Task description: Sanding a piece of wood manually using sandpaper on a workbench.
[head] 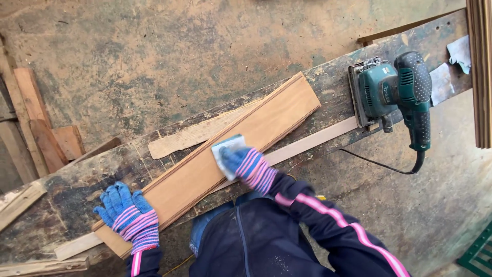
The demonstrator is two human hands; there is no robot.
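I had the long wooden board [225, 149] lying slantwise along the worn, paint-stained surface [77, 195], resting on a pale thin strip [318, 139] that stuck out at both ends. My left hand [128, 215], in its blue and pink striped knit glove, lay flat with the fingers spread on the lower end of the board, gripping nothing, only pressing down so the piece would not slide. My right hand [246, 163], gloved the same, was closed over a small pale sanding block [225, 154] and bore it against the face of the board about midway along. To my mind the step went best with strokes running along the grain, the block kept flat so that no edge dug in, and with even pressure right out to the grooved edges, which I judged easiest to round over by mistake. I thought the holding hand should sit well apart from the block's path, as it did, and be shifted only when the block neared that end. A rough offcut [195, 134] lay just beside the far edge of the board, and the green electric sander [394, 92] sat on the surface well to the right, its cord hanging off the near side.
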